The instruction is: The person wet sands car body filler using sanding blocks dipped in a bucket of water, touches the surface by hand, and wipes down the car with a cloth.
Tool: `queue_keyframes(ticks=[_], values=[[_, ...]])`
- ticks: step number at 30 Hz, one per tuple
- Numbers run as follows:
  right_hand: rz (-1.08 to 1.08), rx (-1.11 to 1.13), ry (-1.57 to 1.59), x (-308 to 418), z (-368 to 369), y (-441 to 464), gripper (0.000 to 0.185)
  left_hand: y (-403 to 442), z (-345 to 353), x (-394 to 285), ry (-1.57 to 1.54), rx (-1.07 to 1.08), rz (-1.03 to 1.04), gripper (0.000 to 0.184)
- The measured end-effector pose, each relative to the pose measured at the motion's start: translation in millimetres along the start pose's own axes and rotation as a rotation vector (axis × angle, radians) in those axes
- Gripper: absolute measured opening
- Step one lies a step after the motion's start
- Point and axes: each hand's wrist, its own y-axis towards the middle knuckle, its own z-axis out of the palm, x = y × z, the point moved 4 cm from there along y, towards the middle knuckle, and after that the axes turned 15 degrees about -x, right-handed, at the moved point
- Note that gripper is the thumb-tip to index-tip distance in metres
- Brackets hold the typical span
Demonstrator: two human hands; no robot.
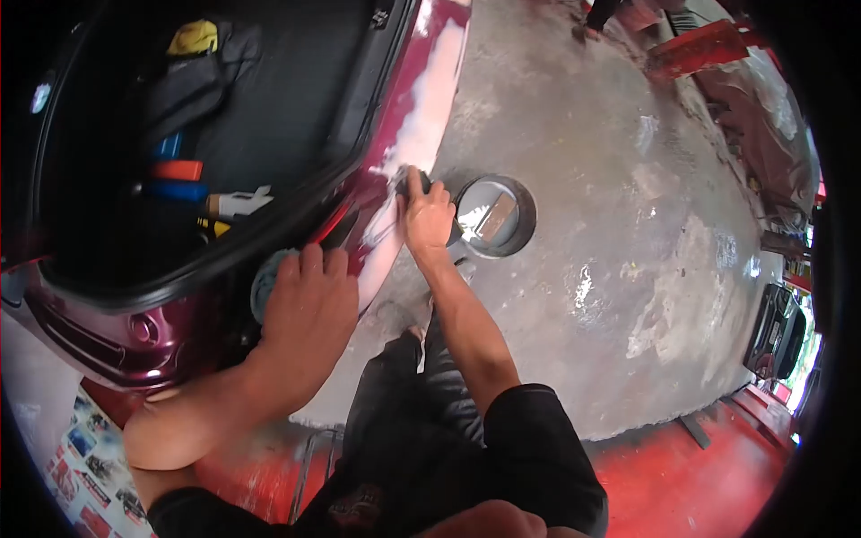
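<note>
My right hand (pixel 427 218) presses a dark piece of sandpaper (pixel 401 182) against the maroon car's rear side panel (pixel 387 166). Pale filler patches (pixel 426 117) run along this panel, with maroon paint around them. My left hand (pixel 312 291) is at the rear corner beside the red tail light (pixel 334 220). Its fingers curl over a blue-green cloth or sponge (pixel 264 285), mostly hidden behind the hand.
A round bucket (pixel 531 220) of water stands on the wet concrete floor (pixel 610 224), with a brown block (pixel 496 218) in it. Several tools, including a blue-handled one (pixel 175 189), lie in the open trunk. Another person's foot (pixel 587 33) shows at the top.
</note>
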Motion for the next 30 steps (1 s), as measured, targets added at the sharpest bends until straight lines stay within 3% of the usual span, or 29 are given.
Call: queue_keyframes(ticks=[5, 10, 13, 16, 19, 21, 25, 27, 30], values=[[-0.058, -0.036, 0.179, 15.0, -19.7, -65.1, 0.062, -0.7, -5.7, -3.1, 0.039, 0.052, 0.016, 0.006], [-0.160, -0.050, -0.087, -13.5, 11.0, 20.4, 0.060, 3.3, -7.6, -0.2, 0.025, 0.055, 0.013, 0.006], [-0.047, -0.111, 0.034, -13.4, 12.8, -21.9, 0.064, 1.3, -2.3, -1.3, 0.000, 0.046, 0.008, 0.007], [-0.052, 0.042, 0.127, -9.3, -9.5, -45.2, 0.066, -0.2, -1.5, -2.8, -0.007, 0.078, 0.004, 0.008], [-0.167, -0.046, 0.022, -26.0, 12.5, 16.1, 0.061, -6.9, 7.3, -7.1, -0.035, 0.030, -0.029, 0.011], [-0.282, -0.231, -0.105, -36.9, 36.4, 23.9, 0.057, -1.5, 11.2, -7.3, -0.031, -0.053, -0.041, 0.013], [0.008, -0.081, 0.121, -6.4, 8.3, -49.1, 0.061, 0.2, 11.0, -5.3, -0.047, 0.032, -0.012, 0.014], [-0.052, -0.097, 0.287, 17.9, -16.8, -86.5, 0.063, 0.2, 7.3, -5.2, -0.044, 0.032, 0.004, 0.014], [-0.130, -0.116, 0.168, 8.6, -14.4, -64.2, 0.063, 3.8, 10.1, -4.5, -0.044, 0.061, 0.024, 0.014]])
